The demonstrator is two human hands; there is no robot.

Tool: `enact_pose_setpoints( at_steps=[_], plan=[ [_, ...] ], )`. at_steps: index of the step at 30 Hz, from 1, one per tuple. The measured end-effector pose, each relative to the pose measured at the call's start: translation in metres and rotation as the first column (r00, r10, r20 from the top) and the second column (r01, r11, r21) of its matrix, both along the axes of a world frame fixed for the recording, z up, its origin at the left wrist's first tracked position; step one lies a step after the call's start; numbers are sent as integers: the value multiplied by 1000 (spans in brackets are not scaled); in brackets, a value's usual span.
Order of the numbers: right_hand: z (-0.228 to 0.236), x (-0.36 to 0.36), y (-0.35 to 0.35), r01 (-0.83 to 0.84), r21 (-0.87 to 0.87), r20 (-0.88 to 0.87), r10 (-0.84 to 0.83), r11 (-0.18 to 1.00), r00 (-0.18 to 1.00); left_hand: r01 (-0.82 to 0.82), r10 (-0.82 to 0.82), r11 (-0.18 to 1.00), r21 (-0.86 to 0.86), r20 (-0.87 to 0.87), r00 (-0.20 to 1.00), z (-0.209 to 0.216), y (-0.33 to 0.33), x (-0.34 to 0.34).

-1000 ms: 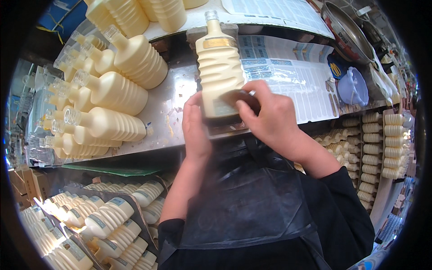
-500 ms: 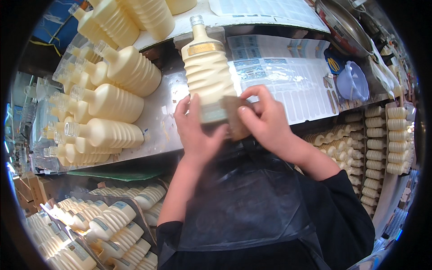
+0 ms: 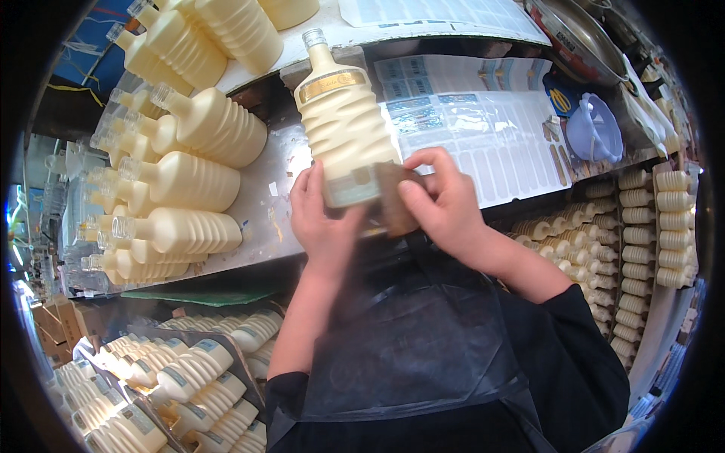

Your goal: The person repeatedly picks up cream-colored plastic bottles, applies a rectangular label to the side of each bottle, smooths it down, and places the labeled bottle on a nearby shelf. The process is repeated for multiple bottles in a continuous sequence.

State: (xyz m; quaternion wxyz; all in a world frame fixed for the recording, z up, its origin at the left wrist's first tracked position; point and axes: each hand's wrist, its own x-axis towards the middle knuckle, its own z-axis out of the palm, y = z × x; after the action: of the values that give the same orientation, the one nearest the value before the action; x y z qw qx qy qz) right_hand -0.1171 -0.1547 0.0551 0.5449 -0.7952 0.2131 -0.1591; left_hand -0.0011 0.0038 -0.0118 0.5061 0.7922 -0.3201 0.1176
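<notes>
A cream bottle point(image 3: 349, 121) with rippled sides lies on the bench in front of me, its clear neck pointing away. A gold label point(image 3: 331, 85) crosses its shoulder, and a pale blue-grey label point(image 3: 353, 185) sits near its base. My left hand point(image 3: 321, 215) is closed around the left side of the base, with its thumb blurred below it. In my right hand point(image 3: 442, 192) a flat brown pad point(image 3: 396, 198) is pinched between thumb and fingers. The pad touches the label's right end at the base; its material is unclear.
Several cream bottles point(image 3: 189, 179) lie stacked on the left, and more stand at the back. Label sheets point(image 3: 487, 143) spread right of my bottle, beside a lavender basket point(image 3: 593, 132). Labelled bottles point(image 3: 181, 370) fill crates below left; racks of bottles point(image 3: 634, 257) stand lower right.
The whole view has shifted slightly. My left thumb has moved a little away from the label, showing more of it. Both hands remain at the bottle's base.
</notes>
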Motion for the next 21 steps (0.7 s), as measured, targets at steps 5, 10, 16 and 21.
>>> enact_pose_setpoints(
  at_steps=[5, 10, 16, 21],
  plan=[
    [-1, 15, 17, -109, -343, 32, 127, 933, 991, -35, 35, 999, 35, 19, 999, -4, -2, -2],
    [-5, 0, -12, 5, -170, -153, -31, 985, 988, 83, -78, 996, 35, -143, 987, 1, 10, 4],
    [-13, -5, -24, 48, -97, -156, -63, 994, 986, -23, -43, 992, -121, -518, 854, -5, -16, 8],
    [15, 1, 3, -31, -220, -31, 25, 975, 999, -71, -37, 973, -219, -452, 891, -8, -21, 6]
  ],
)
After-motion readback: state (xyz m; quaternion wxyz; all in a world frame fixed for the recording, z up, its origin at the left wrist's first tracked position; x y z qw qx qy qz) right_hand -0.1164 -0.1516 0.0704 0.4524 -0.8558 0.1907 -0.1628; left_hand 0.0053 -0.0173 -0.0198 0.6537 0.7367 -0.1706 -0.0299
